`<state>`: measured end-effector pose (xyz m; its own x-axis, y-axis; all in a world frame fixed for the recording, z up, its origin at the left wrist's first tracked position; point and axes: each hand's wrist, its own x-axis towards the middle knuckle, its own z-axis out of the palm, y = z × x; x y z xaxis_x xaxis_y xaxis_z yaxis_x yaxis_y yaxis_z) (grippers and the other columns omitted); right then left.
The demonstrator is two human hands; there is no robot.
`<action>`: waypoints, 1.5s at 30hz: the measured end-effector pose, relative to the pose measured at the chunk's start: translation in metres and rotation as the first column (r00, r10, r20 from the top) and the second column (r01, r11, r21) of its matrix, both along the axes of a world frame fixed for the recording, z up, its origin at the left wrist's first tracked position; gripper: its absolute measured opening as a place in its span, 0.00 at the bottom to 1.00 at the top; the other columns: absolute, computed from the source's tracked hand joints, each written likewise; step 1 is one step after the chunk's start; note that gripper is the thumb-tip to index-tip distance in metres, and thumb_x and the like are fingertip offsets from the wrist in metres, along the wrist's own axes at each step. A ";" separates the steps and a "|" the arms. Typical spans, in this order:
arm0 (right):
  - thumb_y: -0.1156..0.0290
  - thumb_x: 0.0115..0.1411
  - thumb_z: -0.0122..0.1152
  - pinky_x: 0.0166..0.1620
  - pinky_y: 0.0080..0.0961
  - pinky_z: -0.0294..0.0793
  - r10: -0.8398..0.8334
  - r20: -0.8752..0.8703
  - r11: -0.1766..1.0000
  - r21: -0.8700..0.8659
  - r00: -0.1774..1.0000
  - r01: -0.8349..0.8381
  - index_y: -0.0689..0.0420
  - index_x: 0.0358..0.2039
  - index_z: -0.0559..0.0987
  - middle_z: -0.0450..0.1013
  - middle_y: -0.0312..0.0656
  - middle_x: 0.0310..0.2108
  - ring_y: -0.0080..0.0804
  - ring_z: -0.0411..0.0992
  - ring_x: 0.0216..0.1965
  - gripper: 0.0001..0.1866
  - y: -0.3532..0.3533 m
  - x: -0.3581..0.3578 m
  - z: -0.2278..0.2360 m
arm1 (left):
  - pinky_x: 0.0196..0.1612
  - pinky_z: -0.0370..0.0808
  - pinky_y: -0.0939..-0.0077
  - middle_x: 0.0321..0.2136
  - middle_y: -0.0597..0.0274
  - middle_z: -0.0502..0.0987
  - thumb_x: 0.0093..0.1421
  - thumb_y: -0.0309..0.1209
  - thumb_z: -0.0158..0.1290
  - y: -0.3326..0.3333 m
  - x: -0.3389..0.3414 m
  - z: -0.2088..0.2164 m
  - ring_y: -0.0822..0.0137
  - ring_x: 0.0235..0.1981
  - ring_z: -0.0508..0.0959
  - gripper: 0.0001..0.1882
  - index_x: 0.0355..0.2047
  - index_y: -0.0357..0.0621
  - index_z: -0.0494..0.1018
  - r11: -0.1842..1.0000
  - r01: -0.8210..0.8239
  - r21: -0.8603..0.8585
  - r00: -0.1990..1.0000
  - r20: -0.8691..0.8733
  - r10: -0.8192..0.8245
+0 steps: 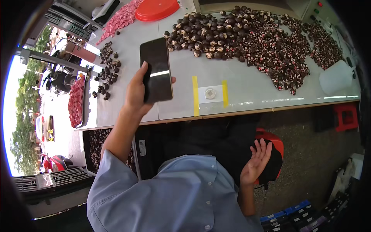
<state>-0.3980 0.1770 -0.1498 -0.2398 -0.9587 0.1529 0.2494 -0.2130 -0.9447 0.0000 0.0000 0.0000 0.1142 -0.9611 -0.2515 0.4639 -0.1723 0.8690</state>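
My left hand [135,91] is closed around a black smartphone [158,73], which it holds upright over the table. The phone's screen is dark, with a white streak of light across it. Over my lap on the right, my right hand [256,162] is raised with the palm turned up and the fingers apart, holding nothing. On the table, right of the phone, a white card [203,97] with a small round pale piece [210,93] lies between two strips of yellow tape [195,94].
Dark round knobs [205,33] and a heap of small dark, white and red parts [274,50] cover the table's far right. A white tub [336,79], a red lid [156,9], pink pieces [119,19] and loose dark parts [108,73] surround the table [174,112] surface.
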 end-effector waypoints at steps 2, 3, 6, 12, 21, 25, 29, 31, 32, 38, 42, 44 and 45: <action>0.62 0.64 0.58 0.71 0.43 0.61 -0.005 -0.030 0.999 0.035 1.000 0.006 0.65 0.79 0.45 0.57 0.59 0.75 0.52 0.62 0.72 0.50 -0.001 -0.003 -0.006 | 0.47 0.86 0.59 0.44 0.55 0.85 0.76 0.45 0.52 -0.021 0.020 0.000 0.58 0.40 0.87 0.21 0.55 0.38 0.76 0.989 -0.137 0.059 0.985 0.117 0.129; 0.62 0.64 0.58 0.71 0.43 0.61 0.001 -0.024 1.000 0.024 1.000 0.000 0.65 0.79 0.45 0.57 0.59 0.75 0.52 0.62 0.72 0.50 -0.006 0.001 -0.001 | 0.45 0.86 0.61 0.43 0.55 0.85 0.76 0.43 0.54 -0.047 0.037 0.010 0.59 0.40 0.87 0.20 0.53 0.37 0.77 0.972 -0.233 0.040 0.948 0.232 0.217; 0.64 0.62 0.57 0.70 0.43 0.61 0.002 -0.034 0.999 0.032 0.999 -0.001 0.65 0.79 0.46 0.57 0.59 0.75 0.52 0.62 0.72 0.50 -0.013 0.005 -0.004 | 0.43 0.85 0.63 0.44 0.53 0.84 0.73 0.39 0.58 -0.121 0.122 -0.006 0.58 0.39 0.86 0.19 0.52 0.34 0.76 0.933 -0.343 0.110 0.879 0.387 0.278; 0.54 0.59 0.68 0.69 0.43 0.61 -0.102 -0.071 0.987 0.120 0.992 0.110 0.64 0.79 0.48 0.59 0.56 0.74 0.50 0.64 0.70 0.56 -0.016 0.000 -0.008 | 0.32 0.83 0.62 0.37 0.55 0.83 0.64 0.34 0.66 -0.218 0.217 -0.031 0.61 0.33 0.84 0.16 0.43 0.34 0.80 0.752 -0.656 0.064 0.478 0.806 0.349; 0.48 0.60 0.69 0.68 0.41 0.63 -0.164 -0.188 0.963 0.180 0.968 0.198 0.64 0.79 0.50 0.59 0.57 0.74 0.49 0.64 0.70 0.57 -0.020 -0.002 -0.003 | 0.37 0.82 0.67 0.40 0.55 0.86 0.59 0.37 0.72 -0.277 0.256 -0.071 0.64 0.33 0.84 0.23 0.50 0.33 0.85 0.815 -0.580 0.009 0.545 0.747 0.380; 0.47 0.60 0.70 0.68 0.41 0.63 -0.144 -0.171 0.969 0.175 0.975 0.174 0.65 0.78 0.51 0.60 0.57 0.73 0.49 0.64 0.70 0.58 -0.029 0.002 -0.003 | 0.38 0.81 0.68 0.39 0.57 0.87 0.58 0.40 0.73 -0.291 0.277 -0.074 0.66 0.34 0.84 0.25 0.49 0.34 0.85 0.883 -0.468 -0.024 0.502 0.815 0.289; 0.52 0.61 0.65 0.69 0.40 0.63 -0.120 -0.192 0.978 0.147 0.974 0.149 0.63 0.78 0.53 0.58 0.58 0.74 0.50 0.63 0.71 0.53 -0.031 0.002 -0.006 | 0.39 0.80 0.69 0.39 0.57 0.87 0.58 0.42 0.73 -0.297 0.263 -0.069 0.67 0.35 0.84 0.25 0.48 0.35 0.86 0.951 -0.310 -0.017 0.496 0.850 0.177; 0.52 0.61 0.66 0.69 0.40 0.63 -0.137 -0.203 0.974 0.152 0.970 0.169 0.64 0.78 0.53 0.58 0.58 0.74 0.50 0.63 0.71 0.53 -0.030 0.002 -0.005 | 0.41 0.80 0.68 0.39 0.55 0.87 0.59 0.44 0.72 -0.302 0.229 -0.076 0.65 0.36 0.85 0.25 0.48 0.36 0.86 0.944 -0.328 -0.036 0.380 0.910 0.167; 0.53 0.61 0.66 0.69 0.40 0.63 -0.139 -0.214 0.972 0.160 0.967 0.175 0.64 0.78 0.53 0.58 0.58 0.74 0.50 0.63 0.71 0.52 -0.029 0.003 -0.003 | 0.42 0.81 0.68 0.40 0.53 0.88 0.59 0.45 0.71 -0.303 0.214 -0.077 0.64 0.37 0.86 0.25 0.47 0.38 0.87 0.933 -0.354 -0.069 0.242 0.956 0.163; 0.50 0.60 0.70 0.68 0.40 0.64 -0.147 -0.198 0.966 0.181 0.969 0.183 0.65 0.77 0.53 0.59 0.59 0.74 0.49 0.64 0.71 0.55 -0.028 0.006 -0.003 | 0.46 0.79 0.61 0.39 0.43 0.87 0.64 0.47 0.57 -0.325 0.214 -0.082 0.53 0.42 0.87 0.23 0.44 0.39 0.87 0.884 -0.445 -0.142 0.165 0.957 0.237; 0.51 0.60 0.68 0.68 0.40 0.64 -0.131 -0.206 0.971 0.173 0.970 0.168 0.66 0.77 0.54 0.59 0.59 0.74 0.50 0.64 0.70 0.54 -0.029 0.008 -0.004 | 0.38 0.77 0.61 0.37 0.48 0.85 0.66 0.39 0.57 -0.350 0.221 -0.071 0.57 0.35 0.84 0.17 0.42 0.37 0.84 0.873 -0.488 -0.016 0.409 0.879 0.245; 0.51 0.60 0.68 0.68 0.40 0.63 -0.146 -0.223 0.967 0.172 0.964 0.186 0.66 0.77 0.54 0.59 0.59 0.74 0.50 0.64 0.70 0.53 -0.027 0.009 -0.001 | 0.35 0.75 0.63 0.36 0.52 0.84 0.66 0.35 0.58 -0.357 0.209 -0.073 0.60 0.33 0.83 0.12 0.42 0.39 0.82 0.840 -0.542 0.017 0.544 0.769 0.336; 0.52 0.60 0.68 0.68 0.41 0.63 -0.143 -0.223 0.968 0.170 0.964 0.183 0.66 0.77 0.55 0.59 0.59 0.74 0.50 0.64 0.70 0.53 -0.027 0.009 0.000 | 0.31 0.73 0.65 0.36 0.56 0.83 0.66 0.31 0.60 -0.361 0.210 -0.070 0.63 0.32 0.82 0.08 0.42 0.40 0.80 0.795 -0.604 0.054 0.633 0.638 0.438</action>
<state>-0.3888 0.1498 -0.1499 -0.3773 -0.9253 0.0376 0.0203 -0.0488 -0.9986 0.2099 -0.3608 -0.0700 0.7748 -0.6084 -0.1718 -0.0225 -0.2981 0.9543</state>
